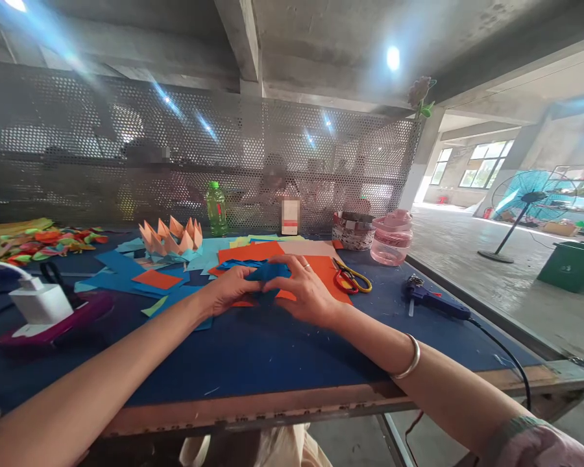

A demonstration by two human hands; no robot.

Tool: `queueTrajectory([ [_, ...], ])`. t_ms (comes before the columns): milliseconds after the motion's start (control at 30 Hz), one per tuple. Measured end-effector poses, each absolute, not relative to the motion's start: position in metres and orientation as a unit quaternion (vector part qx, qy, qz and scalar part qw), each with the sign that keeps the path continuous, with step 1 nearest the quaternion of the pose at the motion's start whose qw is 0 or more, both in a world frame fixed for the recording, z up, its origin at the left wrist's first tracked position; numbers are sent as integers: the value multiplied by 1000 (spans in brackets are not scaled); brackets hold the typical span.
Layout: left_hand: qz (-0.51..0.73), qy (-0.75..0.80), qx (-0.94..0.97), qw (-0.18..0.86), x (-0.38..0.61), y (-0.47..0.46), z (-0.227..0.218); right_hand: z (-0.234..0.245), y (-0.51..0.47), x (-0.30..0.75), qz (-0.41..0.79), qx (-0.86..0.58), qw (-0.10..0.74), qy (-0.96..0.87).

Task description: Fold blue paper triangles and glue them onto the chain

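Folded blue paper (267,272): pinched between left hand (228,290) and right hand (306,292), over orange sheets (248,251). Risk: hard pinching could crease it; glue gun (435,298) right of the hands, cord (503,347) could snag.

1. Bright daylight enters through the windows (485,163), and a ceiling lamp (393,58) glares.
2. Lens streaks cross the perforated metal screen (199,149).
3. The desk's near edge (253,407) bows with wide-angle distortion.
4. The left hand (228,292), right hand (306,292) and blue paper (267,272) look sharp, with soft shadows.
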State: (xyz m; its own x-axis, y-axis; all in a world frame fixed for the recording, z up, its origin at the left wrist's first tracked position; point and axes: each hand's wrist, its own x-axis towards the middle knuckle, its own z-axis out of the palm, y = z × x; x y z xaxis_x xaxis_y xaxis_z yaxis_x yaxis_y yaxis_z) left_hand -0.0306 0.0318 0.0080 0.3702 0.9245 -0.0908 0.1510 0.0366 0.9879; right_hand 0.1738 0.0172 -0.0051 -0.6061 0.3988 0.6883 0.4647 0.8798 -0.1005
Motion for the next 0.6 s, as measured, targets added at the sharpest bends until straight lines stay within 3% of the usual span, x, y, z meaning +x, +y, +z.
queueTrajectory([
  [300, 377, 451, 572, 571, -28, 30, 13, -11, 27, 176, -43, -253, 420, -871],
  [600, 382, 420, 576, 588, -25, 25, 18, -12, 25, 173, 39, -367, 476, -798],
])
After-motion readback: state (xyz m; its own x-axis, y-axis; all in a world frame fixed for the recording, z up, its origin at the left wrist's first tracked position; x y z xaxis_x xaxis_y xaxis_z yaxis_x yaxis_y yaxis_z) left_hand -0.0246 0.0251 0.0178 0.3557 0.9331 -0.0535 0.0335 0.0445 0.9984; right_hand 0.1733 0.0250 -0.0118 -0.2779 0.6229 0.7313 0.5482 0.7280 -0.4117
